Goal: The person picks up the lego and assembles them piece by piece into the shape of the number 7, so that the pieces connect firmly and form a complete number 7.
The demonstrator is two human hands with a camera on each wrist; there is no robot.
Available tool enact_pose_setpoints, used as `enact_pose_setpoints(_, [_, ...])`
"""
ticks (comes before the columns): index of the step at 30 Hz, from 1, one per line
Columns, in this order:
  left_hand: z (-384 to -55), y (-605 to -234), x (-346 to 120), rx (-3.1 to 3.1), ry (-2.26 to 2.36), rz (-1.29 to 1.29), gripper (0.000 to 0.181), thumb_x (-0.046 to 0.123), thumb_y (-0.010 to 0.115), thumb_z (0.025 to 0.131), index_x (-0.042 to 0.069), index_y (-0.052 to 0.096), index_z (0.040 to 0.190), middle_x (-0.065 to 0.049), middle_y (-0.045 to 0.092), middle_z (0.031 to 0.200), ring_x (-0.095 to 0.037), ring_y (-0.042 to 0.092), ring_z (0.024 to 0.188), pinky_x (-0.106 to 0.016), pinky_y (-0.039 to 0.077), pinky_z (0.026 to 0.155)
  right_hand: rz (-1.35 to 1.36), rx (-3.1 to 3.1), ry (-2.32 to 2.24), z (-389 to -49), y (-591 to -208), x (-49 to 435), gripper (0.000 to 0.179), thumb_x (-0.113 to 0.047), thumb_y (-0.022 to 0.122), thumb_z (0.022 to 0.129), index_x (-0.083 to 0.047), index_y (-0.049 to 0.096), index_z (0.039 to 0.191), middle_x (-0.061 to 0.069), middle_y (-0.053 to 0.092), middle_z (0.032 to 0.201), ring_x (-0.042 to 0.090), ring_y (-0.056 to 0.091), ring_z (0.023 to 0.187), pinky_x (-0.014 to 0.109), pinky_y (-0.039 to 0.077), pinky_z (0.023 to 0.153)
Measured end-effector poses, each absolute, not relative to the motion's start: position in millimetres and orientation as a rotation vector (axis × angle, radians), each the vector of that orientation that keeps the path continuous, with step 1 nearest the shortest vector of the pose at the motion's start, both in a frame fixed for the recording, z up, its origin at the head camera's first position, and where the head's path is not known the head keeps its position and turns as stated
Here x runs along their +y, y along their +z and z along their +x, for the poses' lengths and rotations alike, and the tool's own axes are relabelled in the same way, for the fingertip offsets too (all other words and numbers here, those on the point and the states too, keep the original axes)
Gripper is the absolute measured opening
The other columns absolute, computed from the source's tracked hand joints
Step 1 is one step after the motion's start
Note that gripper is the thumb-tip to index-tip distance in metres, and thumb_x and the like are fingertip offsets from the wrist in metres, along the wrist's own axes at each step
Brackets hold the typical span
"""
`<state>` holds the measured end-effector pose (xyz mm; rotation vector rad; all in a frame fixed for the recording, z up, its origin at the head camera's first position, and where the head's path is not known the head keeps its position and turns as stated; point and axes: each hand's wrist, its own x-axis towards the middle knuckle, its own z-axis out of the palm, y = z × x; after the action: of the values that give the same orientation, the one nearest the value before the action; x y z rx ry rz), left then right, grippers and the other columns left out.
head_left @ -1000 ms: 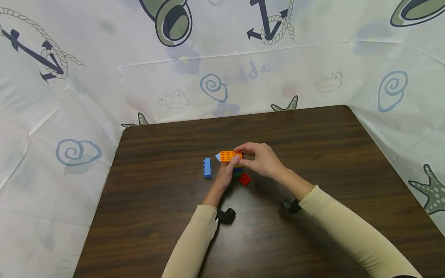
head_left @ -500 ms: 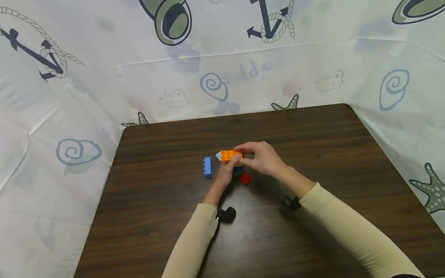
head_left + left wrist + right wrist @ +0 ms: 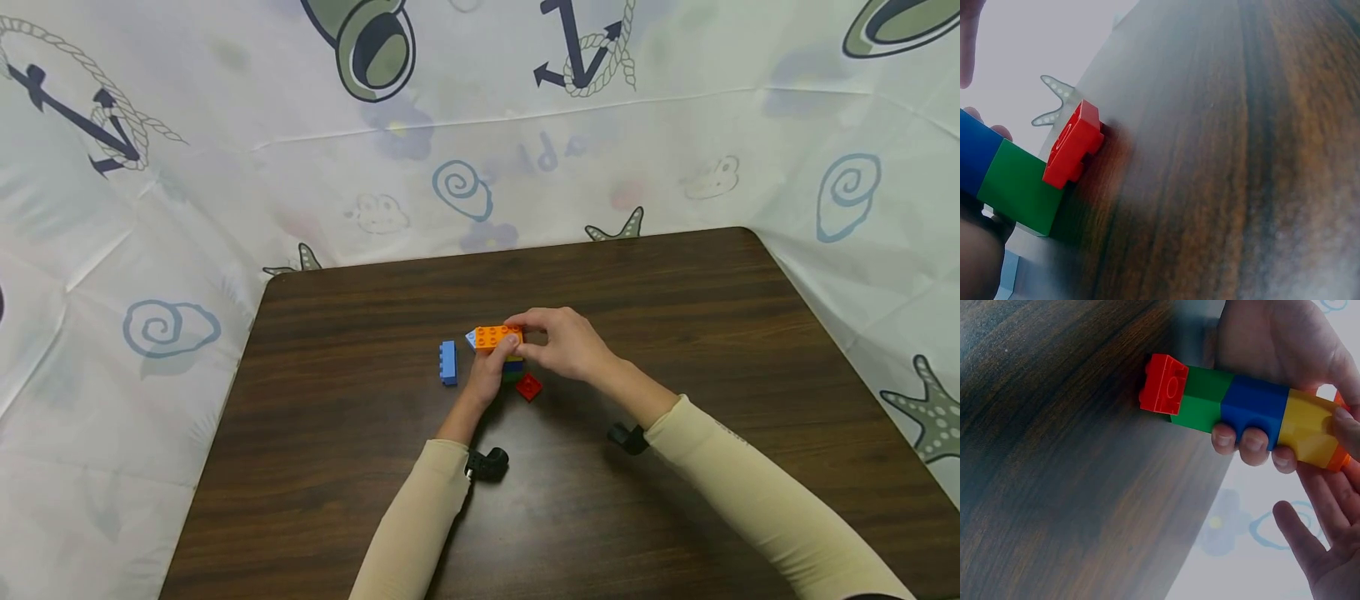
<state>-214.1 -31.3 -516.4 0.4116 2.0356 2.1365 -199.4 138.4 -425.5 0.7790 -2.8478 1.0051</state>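
A stack of toy building bricks stands on the table, with a green brick (image 3: 1204, 394) lowest, then a dark blue brick (image 3: 1254, 409), a yellow brick (image 3: 1310, 425) and a longer orange brick (image 3: 491, 337) on top. My left hand (image 3: 483, 379) grips the stack, fingers wrapped round its far side and thumb up by the orange brick. At the orange brick's right end, the thumb and forefinger of my right hand (image 3: 566, 342) pinch it. A small red brick (image 3: 528, 387) lies on its side against the green brick's base.
Left of the stack a light blue brick (image 3: 447, 363) lies on the brown wooden table (image 3: 337, 467). The tip of a pale blue piece (image 3: 470, 338) shows behind the orange brick. A printed white cloth (image 3: 300, 183) hangs beyond the table's back edge.
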Motion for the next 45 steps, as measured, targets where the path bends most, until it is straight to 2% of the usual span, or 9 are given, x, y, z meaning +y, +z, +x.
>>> enact_pose_setpoints(3, [-214,-518,-31,2.038,2.149,0.408,0.037,0.023,0.045,0.099,-0.009,0.056,0.114,0.001,0.058,0.089,-0.012,0.055,0.082,-0.054,0.043,0.090,0.772,-2.858,0.990,-199,-425,138,0.040,-0.022,0.076,0.088,-0.014,0.067,0.126,0.005,0.067,0.121,0.028,0.063,0.106,0.045,0.050,0.089])
enact_pose_setpoints(11, [-213,-520,-30,2.050,2.162,0.416,0.050,0.038,0.049,0.094,-0.007,0.057,0.114,-0.001,0.059,0.092,-0.013,0.055,0.085,-0.028,0.044,0.083,0.769,-2.832,1.024,-195,-427,138,0.040,-0.019,0.076,0.088,-0.014,0.066,0.127,0.005,0.067,0.122,0.028,0.062,0.109,0.047,0.048,0.093])
enact_pose_setpoints(22, [-214,-520,-34,1.975,2.125,0.458,0.033,0.019,0.043,0.103,-0.009,0.054,0.118,0.002,0.058,0.095,-0.010,0.056,0.086,-0.025,0.045,0.084,0.862,-2.806,1.065,-188,-436,141,0.059,-0.024,0.074,0.089,-0.011,0.052,0.142,0.007,0.061,0.131,0.025,0.060,0.108,0.045,0.049,0.092])
enact_pose_setpoints(26, [-209,-510,-36,1.950,2.126,0.509,0.035,0.016,0.041,0.103,-0.014,0.054,0.117,-0.016,0.062,0.098,-0.014,0.059,0.087,-0.029,0.048,0.084,0.825,-2.801,1.213,-186,-443,145,0.076,-0.030,0.076,0.087,-0.010,0.038,0.150,0.011,0.052,0.136,0.027,0.058,0.114,0.048,0.049,0.093])
enact_pose_setpoints(30, [-203,-497,-35,1.889,2.150,0.584,0.036,0.017,0.041,0.104,-0.016,0.054,0.113,-0.036,0.056,0.103,-0.029,0.058,0.090,-0.049,0.048,0.089,0.613,-2.916,1.192,-182,-460,149,0.089,-0.046,0.075,0.084,-0.010,0.030,0.153,0.014,0.048,0.133,0.024,0.061,0.102,0.043,0.053,0.080])
enact_pose_setpoints(32, [-202,-495,-36,1.869,2.153,0.592,0.034,0.017,0.041,0.105,-0.014,0.055,0.110,-0.037,0.054,0.102,-0.032,0.058,0.091,-0.058,0.043,0.093,0.512,-3.035,1.081,-179,-469,151,0.092,-0.054,0.073,0.083,-0.008,0.033,0.152,0.014,0.050,0.127,0.021,0.061,0.089,0.039,0.053,0.070])
enact_pose_setpoints(35, [-201,-495,-36,1.861,2.157,0.572,0.029,0.017,0.042,0.105,-0.007,0.058,0.108,-0.032,0.057,0.100,-0.032,0.060,0.092,-0.061,0.040,0.096,0.447,-3.187,0.893,-174,-479,150,0.086,-0.060,0.071,0.082,-0.006,0.046,0.144,0.010,0.055,0.114,0.019,0.055,0.075,0.036,0.049,0.061])
enact_pose_setpoints(41, [-203,-498,-38,1.834,2.170,0.569,0.025,0.014,0.041,0.106,-0.001,0.060,0.109,-0.020,0.062,0.100,-0.044,0.056,0.100,-0.039,0.045,0.097,0.476,-3.214,0.633,-168,-487,139,0.064,-0.060,0.073,0.079,-0.015,0.068,0.124,0.001,0.054,0.091,0.017,0.051,0.063,0.035,0.046,0.056])
enact_pose_setpoints(45, [-204,-498,-39,1.826,2.164,0.586,0.025,0.012,0.040,0.106,-0.004,0.059,0.112,-0.023,0.062,0.102,-0.048,0.055,0.103,-0.033,0.046,0.095,0.509,-3.159,0.505,-165,-490,133,0.053,-0.057,0.076,0.078,-0.015,0.071,0.111,-0.002,0.052,0.083,0.014,0.050,0.059,0.032,0.044,0.051])
